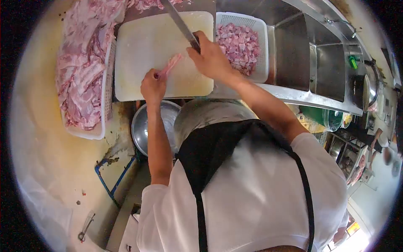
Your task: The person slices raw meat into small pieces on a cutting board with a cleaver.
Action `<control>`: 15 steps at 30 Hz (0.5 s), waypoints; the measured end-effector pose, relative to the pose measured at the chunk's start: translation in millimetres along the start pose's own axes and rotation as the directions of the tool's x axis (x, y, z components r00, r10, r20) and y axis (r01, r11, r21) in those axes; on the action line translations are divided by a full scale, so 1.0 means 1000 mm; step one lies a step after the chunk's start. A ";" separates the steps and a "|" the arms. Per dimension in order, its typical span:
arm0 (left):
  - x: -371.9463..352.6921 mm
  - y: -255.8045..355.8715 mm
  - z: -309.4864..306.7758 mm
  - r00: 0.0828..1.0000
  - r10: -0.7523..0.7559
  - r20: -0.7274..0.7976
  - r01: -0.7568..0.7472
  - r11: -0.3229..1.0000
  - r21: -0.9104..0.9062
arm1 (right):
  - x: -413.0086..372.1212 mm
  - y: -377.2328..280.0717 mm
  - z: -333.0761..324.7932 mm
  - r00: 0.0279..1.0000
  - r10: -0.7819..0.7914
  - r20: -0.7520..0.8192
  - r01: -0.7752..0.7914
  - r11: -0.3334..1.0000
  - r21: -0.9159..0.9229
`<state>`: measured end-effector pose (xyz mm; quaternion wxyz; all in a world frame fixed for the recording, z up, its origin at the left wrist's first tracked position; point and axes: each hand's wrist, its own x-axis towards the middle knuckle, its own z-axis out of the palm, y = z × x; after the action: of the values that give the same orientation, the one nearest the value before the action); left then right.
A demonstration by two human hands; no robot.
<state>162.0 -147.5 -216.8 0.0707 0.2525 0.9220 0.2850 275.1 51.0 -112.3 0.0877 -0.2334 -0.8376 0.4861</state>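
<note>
My right hand is closed around the dark handle of a knife, whose blade points up and to the left over the cutting board's far edge. Low on the white cutting board, my left hand grips one end of a strip of raw meat. The strip's free end reaches up and right toward my right hand, apart from the blade. Right of the board, a white perforated basket holds cut meat chunks. Large raw meat pieces fill another white basket at the left.
Stainless steel sink basins lie to the right of the chunk basket. Below the board stands a metal bowl. More raw meat lies beyond the board's far edge. A blue pipe frame is at lower left.
</note>
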 end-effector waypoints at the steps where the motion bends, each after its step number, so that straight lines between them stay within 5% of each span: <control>1: 0.003 -0.002 0.001 1.000 0.001 0.002 -0.001 1.000 0.001 | 0.000 0.022 0.024 1.000 0.002 -0.001 -0.002 1.000 0.001; 3: 0.005 -0.006 0.005 0.998 0.057 0.002 -0.057 0.998 -0.030 | -0.005 0.084 0.087 0.967 -0.245 -0.063 0.238 0.965 -0.107; 4: 0.007 -0.005 0.004 0.998 0.065 0.001 -0.065 0.997 -0.032 | -0.006 0.081 0.082 0.967 -0.246 -0.071 0.237 0.965 -0.111; 6: 0.011 -0.005 -0.005 0.992 0.008 0.129 0.012 0.988 -0.156 | -0.013 0.074 0.073 0.957 0.058 0.285 -0.049 0.998 -0.036; 7: 0.011 -0.012 -0.006 0.990 0.021 0.137 0.001 0.988 -0.155 | -0.016 0.072 0.058 0.960 0.064 0.272 -0.057 0.998 -0.034; 9: 0.012 -0.028 -0.007 0.956 -0.079 0.284 0.241 0.764 -0.599 | -0.026 0.074 0.020 0.917 0.127 0.378 -0.131 0.991 -0.015; 10: 0.013 -0.017 -0.012 0.956 -0.062 0.286 0.230 0.765 -0.602 | -0.030 0.090 0.014 0.923 0.130 0.362 -0.133 0.991 -0.016; 12: 0.011 0.021 -0.036 0.926 -0.130 0.354 0.372 0.463 -0.805 | -0.039 0.126 0.014 0.995 0.081 0.060 -0.071 0.985 -0.157; 15: 0.028 0.054 -0.046 0.930 -0.043 0.365 0.280 0.725 -0.629 | -0.032 0.098 -0.012 0.993 0.100 0.058 -0.095 0.992 -0.086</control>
<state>148.3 -117.1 -148.1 0.3328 0.1709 0.7506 0.5446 337.8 86.0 -186.8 0.0279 -0.2624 -0.8468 0.4618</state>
